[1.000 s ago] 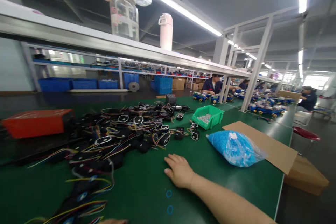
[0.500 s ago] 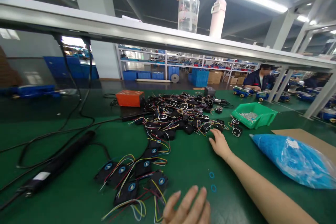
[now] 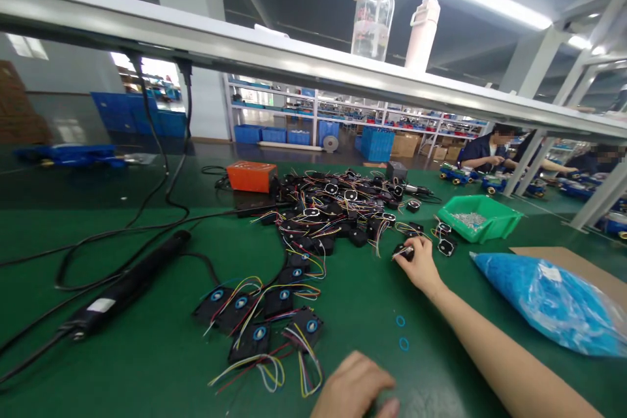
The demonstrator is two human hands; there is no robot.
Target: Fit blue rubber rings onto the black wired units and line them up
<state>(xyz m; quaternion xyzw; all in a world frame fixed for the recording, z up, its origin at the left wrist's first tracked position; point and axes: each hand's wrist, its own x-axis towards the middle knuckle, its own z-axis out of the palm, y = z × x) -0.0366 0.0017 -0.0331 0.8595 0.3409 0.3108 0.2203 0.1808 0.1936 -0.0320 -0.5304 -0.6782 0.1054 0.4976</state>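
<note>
My right hand [image 3: 417, 265] reaches out over the green table [image 3: 147, 333] and is closed on a small black part with wires [image 3: 402, 251] at the near edge of a big heap of black wired parts [image 3: 337, 212]. My left hand [image 3: 355, 386] rests at the bottom edge with its fingers curled; I cannot see anything in it. Several black parts with blue round centres and coloured wires [image 3: 259, 323] lie in a row just left of it. Two small blue rings [image 3: 402, 332] lie on the mat between my hands.
A green bin of small metal pieces [image 3: 479, 217] and a blue plastic bag [image 3: 548, 304] on cardboard [image 3: 582, 268] sit at right. An orange box [image 3: 251, 176], black cables and a black tool [image 3: 122, 287] lie at left. Bottles [image 3: 373, 10] stand on the shelf rail. Other people work far right.
My right hand moved forward to the heap's edge and closed on a black wired part. My left hand curled its fingers. The view shifted slightly.
</note>
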